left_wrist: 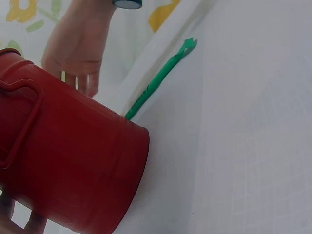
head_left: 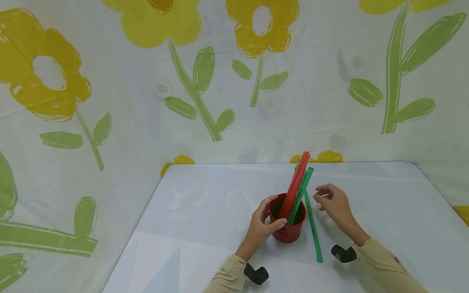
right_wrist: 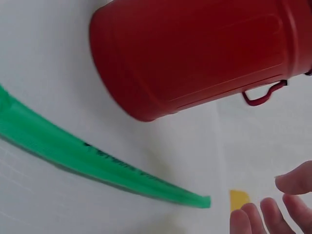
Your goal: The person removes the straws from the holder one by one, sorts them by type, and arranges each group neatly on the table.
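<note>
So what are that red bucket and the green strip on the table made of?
The bucket looks like painted sheet metal: smooth satin red walls with pressed ridges and a thin wire handle, though moulded plastic is possible. The left hand holds its rim. The green strip looks like thin, slightly translucent plastic: flat, glossy, with small dark print along it.

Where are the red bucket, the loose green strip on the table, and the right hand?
red bucket [head_left: 289,232]: head view, on its front wall below the rim.
loose green strip [head_left: 313,230]: head view, midway along its length.
right hand [head_left: 335,204]: head view, on the back of the hand.
</note>
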